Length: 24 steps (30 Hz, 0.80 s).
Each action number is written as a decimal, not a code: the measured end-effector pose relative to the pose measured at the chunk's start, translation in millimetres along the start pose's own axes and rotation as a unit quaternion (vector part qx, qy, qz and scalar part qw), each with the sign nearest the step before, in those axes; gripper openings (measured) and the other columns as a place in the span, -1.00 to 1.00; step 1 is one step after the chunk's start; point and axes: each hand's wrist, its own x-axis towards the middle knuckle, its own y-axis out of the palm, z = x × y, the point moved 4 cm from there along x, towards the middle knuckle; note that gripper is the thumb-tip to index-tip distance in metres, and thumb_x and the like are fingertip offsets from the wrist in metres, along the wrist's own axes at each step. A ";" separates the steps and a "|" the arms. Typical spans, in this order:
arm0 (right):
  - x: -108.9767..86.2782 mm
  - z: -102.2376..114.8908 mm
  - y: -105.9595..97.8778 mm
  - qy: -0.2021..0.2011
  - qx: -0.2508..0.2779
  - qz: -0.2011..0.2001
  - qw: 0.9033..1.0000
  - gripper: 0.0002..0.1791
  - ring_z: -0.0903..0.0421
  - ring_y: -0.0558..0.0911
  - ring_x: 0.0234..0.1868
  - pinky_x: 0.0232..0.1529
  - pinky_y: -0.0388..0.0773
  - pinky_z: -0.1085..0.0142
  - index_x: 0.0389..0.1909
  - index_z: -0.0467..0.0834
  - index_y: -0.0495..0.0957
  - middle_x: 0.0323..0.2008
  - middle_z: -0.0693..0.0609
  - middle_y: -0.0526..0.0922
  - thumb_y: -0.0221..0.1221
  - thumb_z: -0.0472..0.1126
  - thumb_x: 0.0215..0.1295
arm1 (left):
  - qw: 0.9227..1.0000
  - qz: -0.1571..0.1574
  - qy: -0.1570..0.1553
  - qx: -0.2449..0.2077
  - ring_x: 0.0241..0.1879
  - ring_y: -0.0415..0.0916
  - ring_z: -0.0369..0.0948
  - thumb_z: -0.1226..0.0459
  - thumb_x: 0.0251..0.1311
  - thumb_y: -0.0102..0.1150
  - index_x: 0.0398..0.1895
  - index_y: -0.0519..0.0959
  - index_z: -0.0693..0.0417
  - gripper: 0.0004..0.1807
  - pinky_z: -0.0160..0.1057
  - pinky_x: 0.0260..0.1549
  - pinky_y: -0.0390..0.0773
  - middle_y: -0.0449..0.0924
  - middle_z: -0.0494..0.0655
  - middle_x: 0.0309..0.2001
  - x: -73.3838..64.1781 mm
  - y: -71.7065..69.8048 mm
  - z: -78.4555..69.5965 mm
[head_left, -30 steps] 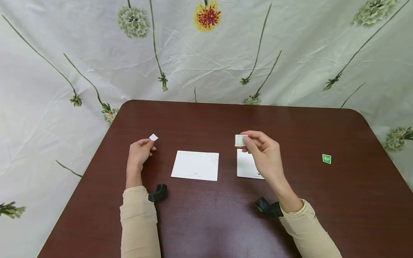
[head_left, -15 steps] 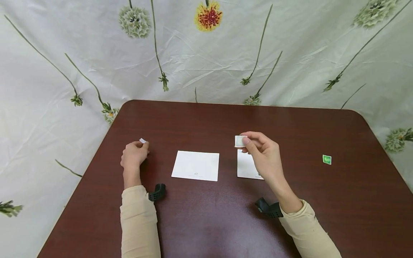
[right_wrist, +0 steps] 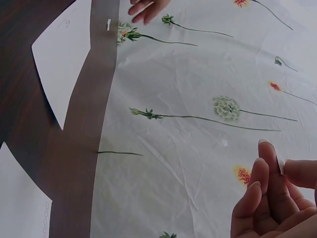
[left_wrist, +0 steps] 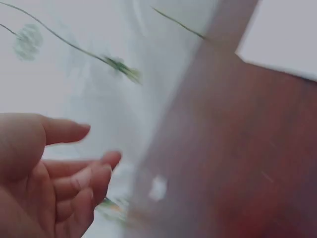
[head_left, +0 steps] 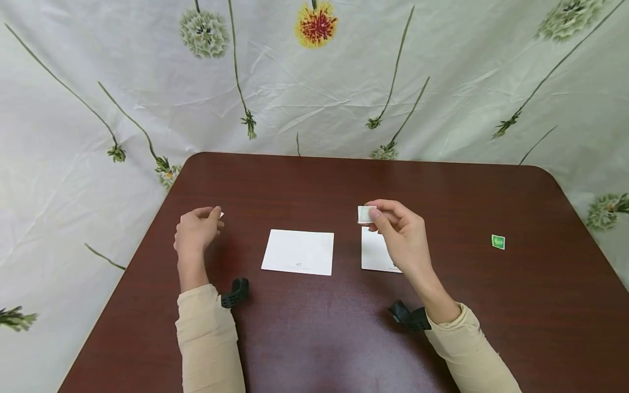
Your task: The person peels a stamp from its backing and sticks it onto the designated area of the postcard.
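Note:
My right hand [head_left: 400, 229] pinches a small square stamp [head_left: 365, 214] between thumb and fingers, its pale side facing the head camera. Below it, an envelope [head_left: 375, 254] lies partly hidden by that hand. My left hand [head_left: 196, 232] is at the table's left side, thumb and fingers spread apart in the left wrist view. A small white paper scrap [left_wrist: 158, 188] is separate from its fingertips there, blurred against the table. Only a corner of the scrap shows in the head view. Between the hands lies a second white envelope [head_left: 298, 252].
A green stamp with a pale border [head_left: 498, 242] lies on the right part of the dark brown table [head_left: 314, 338]. Behind the table hangs a white cloth [head_left: 275, 82] printed with flowers. Both wrists carry black cameras [head_left: 235, 293].
My left hand has moved left, turned, and let go of the white paper scrap it was pinching. My right hand holds the stamp in nearly the same place.

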 end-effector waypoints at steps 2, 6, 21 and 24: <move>-0.1 0.1 0.0 0.000 0.001 -0.001 1.000 -0.85 0.14 0.56 -0.47 -0.33 0.52 0.35 -0.15 -0.34 0.60 -0.45 -0.14 0.66 0.16 -0.41 0.30 | 0.999 -0.003 0.033 -0.023 -0.17 0.58 -0.03 -0.11 0.39 -0.17 0.29 0.41 0.09 -0.39 0.00 -0.12 0.38 0.66 0.09 -0.15 -8.4 -6.5 -13.0; -0.4 0.8 0.0 0.000 0.001 -0.004 1.000 -0.84 0.14 0.58 -0.46 -0.32 0.52 0.35 -0.14 -0.34 0.60 -0.45 -0.13 0.67 0.16 -0.40 0.30 | 0.992 -0.006 0.100 -0.078 -0.34 0.57 -0.23 -0.11 0.35 -0.07 0.23 0.47 0.05 -0.43 -0.17 -0.27 0.38 0.66 -0.12 -0.33 -29.6 -15.3 -41.9; -0.9 2.1 3.3 -0.008 -0.004 -0.002 1.000 -0.85 0.15 0.58 -0.47 -0.32 0.53 0.34 -0.14 -0.36 0.59 -0.43 -0.13 0.67 0.16 -0.41 0.30 | 0.909 0.139 0.339 -0.198 -0.42 0.55 -0.17 0.27 0.32 0.12 -0.06 0.62 0.13 -0.79 -0.26 -0.42 0.50 0.60 -0.03 -0.42 -90.4 29.7 -121.9; -1.4 2.0 3.8 -0.008 -0.006 -0.001 1.000 -0.84 0.15 0.59 -0.47 -0.33 0.53 0.33 -0.14 -0.36 0.59 -0.42 -0.13 0.67 0.16 -0.41 0.30 | 0.893 0.191 0.350 -0.208 -0.41 0.57 -0.17 0.28 0.31 0.13 -0.07 0.63 0.11 -0.80 -0.20 -0.38 0.52 0.62 -0.06 -0.40 -100.7 45.3 -131.6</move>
